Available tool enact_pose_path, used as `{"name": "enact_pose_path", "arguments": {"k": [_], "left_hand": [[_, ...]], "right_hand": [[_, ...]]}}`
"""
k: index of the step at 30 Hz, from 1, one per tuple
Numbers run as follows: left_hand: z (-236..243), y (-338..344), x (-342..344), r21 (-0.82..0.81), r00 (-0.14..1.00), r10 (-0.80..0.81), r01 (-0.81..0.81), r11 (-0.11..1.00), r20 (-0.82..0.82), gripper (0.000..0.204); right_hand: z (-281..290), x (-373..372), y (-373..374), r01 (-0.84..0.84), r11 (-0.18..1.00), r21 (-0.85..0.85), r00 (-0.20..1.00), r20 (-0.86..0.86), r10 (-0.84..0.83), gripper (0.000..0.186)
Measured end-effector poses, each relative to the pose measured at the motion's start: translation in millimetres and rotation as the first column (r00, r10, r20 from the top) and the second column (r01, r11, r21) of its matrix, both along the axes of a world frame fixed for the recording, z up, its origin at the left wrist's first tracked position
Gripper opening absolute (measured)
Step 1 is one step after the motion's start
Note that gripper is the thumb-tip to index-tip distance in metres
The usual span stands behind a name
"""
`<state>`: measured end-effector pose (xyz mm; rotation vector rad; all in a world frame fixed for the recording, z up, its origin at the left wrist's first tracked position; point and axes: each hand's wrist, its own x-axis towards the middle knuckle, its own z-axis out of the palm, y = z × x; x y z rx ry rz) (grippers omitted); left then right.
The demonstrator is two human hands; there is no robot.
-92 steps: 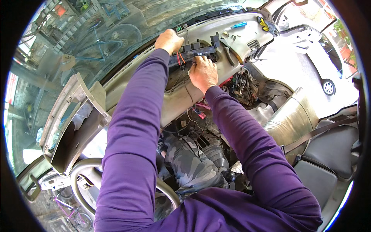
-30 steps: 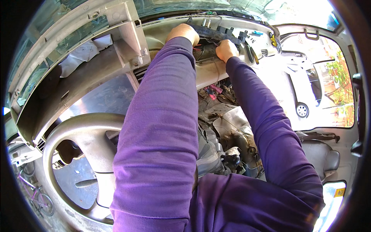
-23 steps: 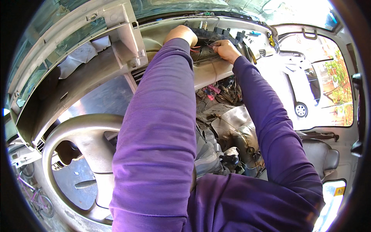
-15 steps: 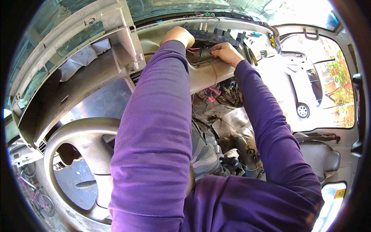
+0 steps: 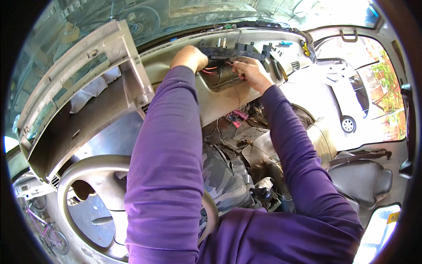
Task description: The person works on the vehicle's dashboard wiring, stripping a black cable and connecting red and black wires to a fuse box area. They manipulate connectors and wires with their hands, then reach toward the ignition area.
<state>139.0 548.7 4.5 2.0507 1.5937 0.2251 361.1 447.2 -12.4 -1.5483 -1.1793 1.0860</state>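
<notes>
Both hands worked at the far dashboard. The left hand was curled shut on the black connector block; the right hand, fingers pinched closed, gripped the red wires just beneath it.

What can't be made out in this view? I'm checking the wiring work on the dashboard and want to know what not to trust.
- Left hand, head view: fingertips hidden behind the black part; grip unclear.
- Right hand: fingers at the red wires, too small to tell which are pinched.
- Footwell wiring: tangled, partly covered by the purple sleeves.
- Steering wheel: covered in part by the left sleeve.
</notes>
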Motion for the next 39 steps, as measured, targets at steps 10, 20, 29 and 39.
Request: {"name": "enact_pose_path", "arguments": {"k": [10, 20, 29, 39], "left_hand": [[39, -44, 10, -0.495, 0.777, 0.066, 0.331, 0.803, 0.626, 0.016], [22, -58, 30, -0.579, 0.608, 0.306, 0.319, 0.75, 0.733, 0.017], [9, -51, 25, -0.624, 0.605, 0.438, 0.128, 0.771, 0.665, 0.013], [-6, -32, 20, -0.638, 0.349, 0.561, 0.162, 0.753, 0.751, 0.011]], "right_hand": [[-5, -9, -6, -0.115, 0.983, 0.141, 0.984, -0.119, 0.132, 0.036], [-13, -17, 4, 0.024, 0.984, 0.178, 0.999, -0.047, -0.016, 0.029], [-1, -18, -5, -0.02, 0.991, 0.136, 0.989, -0.142, 0.039, 0.033], [-18, -13, 4, -0.021, 0.979, 0.205, 0.996, -0.084, 0.039, 0.031]]}}
